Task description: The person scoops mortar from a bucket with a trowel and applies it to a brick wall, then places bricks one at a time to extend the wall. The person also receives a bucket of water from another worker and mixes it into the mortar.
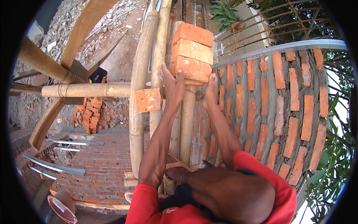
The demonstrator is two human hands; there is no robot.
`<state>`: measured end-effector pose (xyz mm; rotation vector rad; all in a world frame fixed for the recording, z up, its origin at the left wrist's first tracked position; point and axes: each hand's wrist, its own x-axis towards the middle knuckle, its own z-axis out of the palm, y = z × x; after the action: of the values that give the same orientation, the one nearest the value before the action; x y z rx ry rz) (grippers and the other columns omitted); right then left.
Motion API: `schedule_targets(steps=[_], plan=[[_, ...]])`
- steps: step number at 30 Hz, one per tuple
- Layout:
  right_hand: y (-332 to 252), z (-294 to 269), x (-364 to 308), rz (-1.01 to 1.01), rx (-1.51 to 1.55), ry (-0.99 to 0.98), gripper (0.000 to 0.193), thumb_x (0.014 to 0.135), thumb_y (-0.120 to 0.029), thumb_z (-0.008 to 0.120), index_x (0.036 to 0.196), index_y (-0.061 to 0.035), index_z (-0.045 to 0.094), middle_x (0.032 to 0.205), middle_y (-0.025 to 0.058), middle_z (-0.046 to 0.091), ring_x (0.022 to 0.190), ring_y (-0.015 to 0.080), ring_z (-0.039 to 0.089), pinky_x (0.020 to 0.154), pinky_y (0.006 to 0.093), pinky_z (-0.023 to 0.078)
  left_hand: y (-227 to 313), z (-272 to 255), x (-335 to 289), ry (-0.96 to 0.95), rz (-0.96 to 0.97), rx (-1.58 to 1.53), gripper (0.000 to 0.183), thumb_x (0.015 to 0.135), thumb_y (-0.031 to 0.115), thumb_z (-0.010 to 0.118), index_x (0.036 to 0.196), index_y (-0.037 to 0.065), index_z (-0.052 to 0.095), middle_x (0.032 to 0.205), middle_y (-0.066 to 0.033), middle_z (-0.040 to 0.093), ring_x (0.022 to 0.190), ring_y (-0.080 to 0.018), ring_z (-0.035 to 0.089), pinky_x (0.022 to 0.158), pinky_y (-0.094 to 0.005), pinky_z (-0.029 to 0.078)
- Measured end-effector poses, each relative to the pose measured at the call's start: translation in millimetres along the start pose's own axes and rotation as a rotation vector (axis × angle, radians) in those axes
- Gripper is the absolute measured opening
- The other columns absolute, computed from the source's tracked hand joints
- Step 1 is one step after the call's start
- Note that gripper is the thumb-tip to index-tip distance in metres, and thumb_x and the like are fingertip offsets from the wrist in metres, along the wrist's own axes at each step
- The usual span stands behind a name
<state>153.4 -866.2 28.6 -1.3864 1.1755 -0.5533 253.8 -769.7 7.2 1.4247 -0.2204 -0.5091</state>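
Observation:
Several orange bricks (193,52) sit in a stack on the bamboo poles ahead of me. My left hand (173,84) presses on the left side of the nearest brick, its thumb along the brick's near face. On the opposite side my right hand (211,89) grips the same brick, with most of its fingers hidden behind it. To the left of my left forearm, a single brick (148,100) with pale mortar stains lies across the bamboo poles (140,71).
A brick wall (261,108) with grey mortar rises at my right, topped by a metal strip (283,48). Far below on the left are a brick pile (89,115), rubble and another brick wall (99,164). A person (98,75) is partly visible there. A bucket (61,207) stands at lower left.

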Motion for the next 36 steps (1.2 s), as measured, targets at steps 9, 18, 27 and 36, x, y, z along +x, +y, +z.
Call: schedule_targets(steps=[9,18,27,36], plan=[[31,6,12,-0.015,0.062,-0.082,0.082,0.107,-0.064,0.021,0.158,-0.0014,0.028,0.164,0.0151,0.028,0.151,0.0291,0.028,0.123,0.0405,0.022,18,-19,-27,-0.147,-0.144,-0.458,0.074,0.106,0.031,0.046,0.158,-0.012,0.014,0.165,-0.0291,0.020,0.155,-0.0357,0.018,0.124,-0.0419,0.018],[42,-23,-23,0.019,0.068,0.063,0.087,0.103,-0.069,0.030,0.164,-0.0105,0.010,0.169,0.0182,0.014,0.154,0.0372,0.021,0.127,0.0536,0.012,21,-322,-66,0.696,0.553,-0.370,0.056,0.103,0.019,0.058,0.148,-0.004,0.034,0.142,-0.0229,0.053,0.128,-0.0288,0.058,0.106,-0.0386,0.048],[27,0,-52,-0.003,0.010,0.162,0.083,0.104,-0.063,0.032,0.163,-0.0077,0.013,0.167,0.0220,0.018,0.152,0.0406,0.025,0.126,0.0541,0.020,-161,-446,-166,1.323,-0.628,-0.604,0.095,0.081,0.027,0.085,0.154,0.001,0.031,0.158,-0.0235,0.036,0.141,-0.0408,0.041,0.111,-0.0629,0.036],[4,-21,-54,-0.228,-0.009,0.044,0.071,0.109,-0.049,0.034,0.159,-0.0006,0.020,0.163,0.0243,0.026,0.146,0.0408,0.038,0.118,0.0521,0.035,-251,-381,-135,1.143,-0.970,-0.844,0.107,0.074,0.071,0.078,0.160,0.026,0.030,0.166,-0.0067,0.030,0.151,-0.0367,0.028,0.115,-0.0715,0.017]])
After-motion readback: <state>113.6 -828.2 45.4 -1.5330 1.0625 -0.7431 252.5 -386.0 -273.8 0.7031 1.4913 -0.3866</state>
